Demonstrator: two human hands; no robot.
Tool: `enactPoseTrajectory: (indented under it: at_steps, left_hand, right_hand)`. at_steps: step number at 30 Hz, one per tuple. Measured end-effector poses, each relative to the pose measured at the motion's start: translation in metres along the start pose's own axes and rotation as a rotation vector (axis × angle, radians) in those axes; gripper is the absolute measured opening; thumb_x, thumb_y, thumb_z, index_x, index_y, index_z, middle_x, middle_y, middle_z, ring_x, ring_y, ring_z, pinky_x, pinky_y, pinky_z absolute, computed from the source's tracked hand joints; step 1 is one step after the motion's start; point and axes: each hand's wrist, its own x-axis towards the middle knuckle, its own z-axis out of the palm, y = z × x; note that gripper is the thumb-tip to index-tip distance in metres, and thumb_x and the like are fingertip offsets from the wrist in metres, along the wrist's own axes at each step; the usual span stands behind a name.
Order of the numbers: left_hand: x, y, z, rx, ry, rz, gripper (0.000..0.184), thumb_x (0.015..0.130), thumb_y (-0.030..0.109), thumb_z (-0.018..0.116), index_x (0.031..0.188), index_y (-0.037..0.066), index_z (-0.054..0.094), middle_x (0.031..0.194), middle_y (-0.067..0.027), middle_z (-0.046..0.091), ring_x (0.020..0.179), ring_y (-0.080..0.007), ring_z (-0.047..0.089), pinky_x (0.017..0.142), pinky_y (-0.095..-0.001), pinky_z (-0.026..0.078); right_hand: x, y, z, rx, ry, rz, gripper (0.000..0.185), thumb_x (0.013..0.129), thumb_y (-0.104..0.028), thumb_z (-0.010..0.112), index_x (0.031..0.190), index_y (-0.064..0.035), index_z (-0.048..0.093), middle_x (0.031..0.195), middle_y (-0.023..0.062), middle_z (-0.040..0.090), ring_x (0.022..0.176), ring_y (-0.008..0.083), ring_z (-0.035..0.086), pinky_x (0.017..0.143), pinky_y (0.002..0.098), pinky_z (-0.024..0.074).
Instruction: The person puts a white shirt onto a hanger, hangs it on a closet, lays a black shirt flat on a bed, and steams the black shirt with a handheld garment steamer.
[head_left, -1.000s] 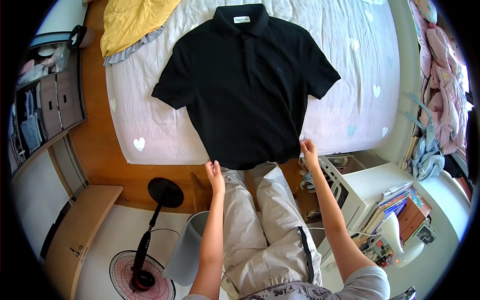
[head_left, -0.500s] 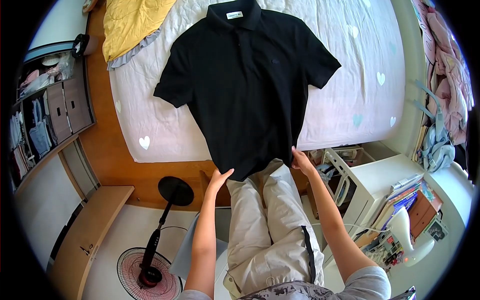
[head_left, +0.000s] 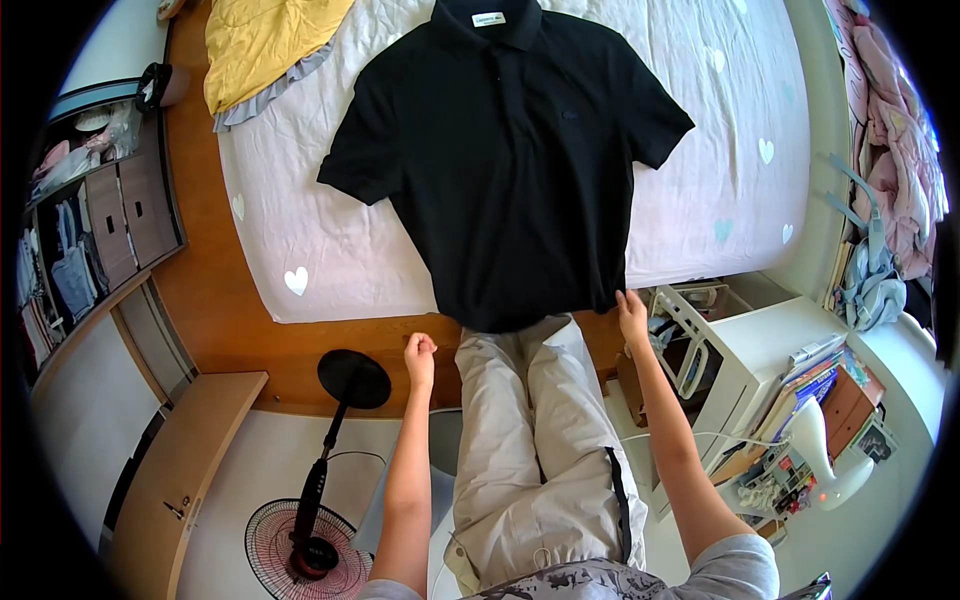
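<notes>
A black short-sleeved polo shirt point(head_left: 510, 180) lies front side up on the bed point(head_left: 700, 235), collar toward the far end and its hem reaching past the near edge, just above the person's beige trousers point(head_left: 500, 440). Its 2 sleeves are spread toward the bed's left and right edges, and a white neck label point(head_left: 489, 19) shows inside the collar. A small dark emblem point(head_left: 569, 115) sits on the chest, too faint to make out.

The right hand point(head_left: 632, 318) grasps the shirt's hem at its right corner between thumb and fingers, beyond the bed's near edge. The left hand point(head_left: 421, 350) is released from the cloth, fingers curled into a loose fist with nothing visible in it; it is near the hem's left corner but apart from it.

A yellow quilt point(head_left: 265, 60) with a grey ruffle overlaps the bed's left edge at the far end, and a white heart print point(head_left: 296, 281) marks the sheet by the near left corner. Off the near right corner stands a white cabinet point(head_left: 755, 345), with books point(head_left: 825, 375) and a white desk lamp point(head_left: 822, 465) beside it. A pedestal fan point(head_left: 305, 550) stands on the floor at the left
</notes>
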Motion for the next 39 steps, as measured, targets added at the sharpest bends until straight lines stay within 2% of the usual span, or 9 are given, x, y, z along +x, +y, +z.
enactPoseTrajectory:
  at_steps: [6, 12, 25, 27, 28, 30, 34, 37, 39]
  left_hand:
    - [0.012, 0.001, 0.043, -0.271, -0.095, -0.323, 0.037, 0.088, 0.019, 0.043, 0.120, 0.004, 0.036, 0.126, -0.0127, 0.038, 0.116, -0.0216, 0.038, 0.096, -0.0327, 0.033]
    - [0.047, -0.010, 0.092, -0.945, 0.065, -0.953, 0.053, 0.085, 0.047, 0.033, 0.124, 0.010, 0.038, 0.134, -0.0075, 0.032, 0.129, -0.0217, 0.017, 0.104, -0.0366, 0.012]
    - [0.048, -0.052, 0.097, -0.996, -0.044, -0.826, 0.032, 0.090, 0.026, 0.036, 0.110, 0.004, 0.048, 0.119, -0.0119, 0.047, 0.107, -0.0251, 0.046, 0.091, -0.0392, 0.040]
    - [0.050, -0.145, 0.079, -1.696, -1.177, -0.353, 0.027, 0.090, 0.022, 0.035, 0.101, 0.003, 0.051, 0.111, -0.0109, 0.052, 0.104, -0.0237, 0.048, 0.091, -0.0385, 0.040]
    - [0.033, -0.121, 0.075, -1.689, -1.189, -0.342, 0.027, 0.090, 0.022, 0.035, 0.101, 0.003, 0.051, 0.111, -0.0109, 0.052, 0.104, -0.0237, 0.048, 0.091, -0.0385, 0.040]
    - [-0.005, -0.069, 0.069, -1.170, 0.149, -0.783, 0.029, 0.091, 0.022, 0.031, 0.098, 0.005, 0.053, 0.095, -0.0085, 0.057, 0.092, -0.0199, 0.053, 0.090, -0.0343, 0.039]
    - [-0.051, -0.074, 0.065, -1.347, 0.240, -0.648, 0.032, 0.091, 0.028, 0.033, 0.098, 0.006, 0.055, 0.099, -0.0075, 0.059, 0.095, -0.0201, 0.054, 0.090, -0.0353, 0.039]
    - [-0.066, -0.098, 0.062, -1.793, -0.278, -0.488, 0.035, 0.092, 0.031, 0.033, 0.101, 0.005, 0.055, 0.106, -0.0072, 0.058, 0.101, -0.0220, 0.052, 0.093, -0.0380, 0.037]
    - [-0.090, -0.024, 0.077, -1.545, 0.176, -0.574, 0.037, 0.093, 0.030, 0.031, 0.102, 0.004, 0.055, 0.102, -0.0070, 0.059, 0.098, -0.0226, 0.055, 0.086, -0.0376, 0.044]
  right_hand:
    - [0.002, -0.025, 0.000, -0.338, 0.365, -0.113, 0.012, 0.085, -0.011, 0.048, 0.084, 0.0009, 0.049, 0.080, 0.0145, 0.050, 0.070, 0.0304, 0.049, 0.064, 0.0356, 0.0397]
    - [0.018, 0.111, 0.042, 0.722, 0.115, 0.722, 0.022, 0.085, -0.023, 0.047, 0.101, -0.0090, 0.049, 0.092, 0.0018, 0.051, 0.087, 0.0161, 0.049, 0.080, 0.0302, 0.0380]
    - [-0.018, 0.133, 0.078, 1.270, -0.213, 0.981, 0.021, 0.084, -0.028, 0.047, 0.087, -0.0090, 0.055, 0.064, 0.0053, 0.053, 0.050, 0.0164, 0.049, 0.049, 0.0292, 0.0459]
    - [-0.037, 0.101, 0.073, 1.075, 0.096, 0.901, 0.024, 0.086, -0.031, 0.047, 0.080, -0.0089, 0.054, 0.063, 0.0047, 0.052, 0.050, 0.0163, 0.049, 0.049, 0.0289, 0.0463]
    - [-0.046, 0.092, 0.069, 1.075, 0.204, 0.911, 0.027, 0.087, -0.032, 0.045, 0.080, -0.0082, 0.054, 0.064, 0.0049, 0.053, 0.052, 0.0164, 0.051, 0.051, 0.0287, 0.0468]
    - [-0.066, 0.088, 0.057, 1.076, 0.299, 0.903, 0.029, 0.089, -0.034, 0.044, 0.080, -0.0074, 0.053, 0.064, 0.0050, 0.053, 0.054, 0.0166, 0.052, 0.053, 0.0284, 0.0474]
    - [-0.093, 0.095, 0.039, 1.459, 0.501, 0.786, 0.034, 0.090, -0.034, 0.041, 0.090, -0.0014, 0.053, 0.077, 0.0081, 0.059, 0.067, 0.0183, 0.057, 0.063, 0.0283, 0.0492]
    - [-0.094, 0.082, 0.025, 1.524, 0.495, 0.760, 0.033, 0.091, -0.030, 0.040, 0.092, 0.0006, 0.052, 0.084, 0.0092, 0.061, 0.074, 0.0195, 0.059, 0.067, 0.0281, 0.0496]
    - [-0.090, 0.085, 0.012, 1.560, 0.520, 0.765, 0.031, 0.091, -0.028, 0.040, 0.092, 0.0009, 0.051, 0.085, 0.0090, 0.061, 0.075, 0.0200, 0.059, 0.068, 0.0281, 0.0497]
